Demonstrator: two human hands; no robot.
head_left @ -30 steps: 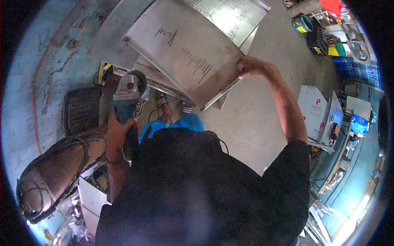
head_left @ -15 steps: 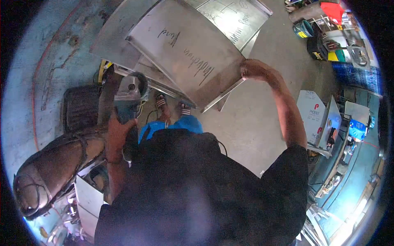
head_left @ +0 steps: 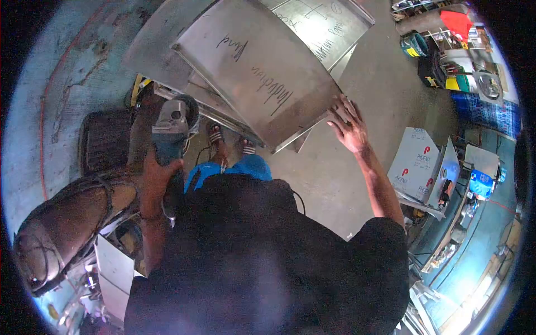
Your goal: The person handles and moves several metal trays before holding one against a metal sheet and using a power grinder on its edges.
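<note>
My left hand (head_left: 158, 169) is wrapped round the body of an angle grinder (head_left: 172, 124), its head and disc pointing away from me. On the right, my right hand (head_left: 349, 124) has its fingers spread at the near right corner of a bent sheet-metal panel (head_left: 262, 61). The fingertips appear to touch the panel's edge. Black handwriting runs across the panel, and its sides are folded into a flange. Under its far end lies a second written-on metal panel (head_left: 335, 28). The grinder is apart from both panels.
A brown cylindrical tank (head_left: 72, 229) wrapped with cable and a black case (head_left: 106, 142) stand on the left. Film-covered sheets (head_left: 416, 159) lean on the right. A bucket (head_left: 413, 44) and a toolbox (head_left: 431, 67) are at the far right.
My right hand has gone from fingers curled on the panel's edge to spread fingers, and its forearm has swung inward. The left hand still holds the angle grinder.
</note>
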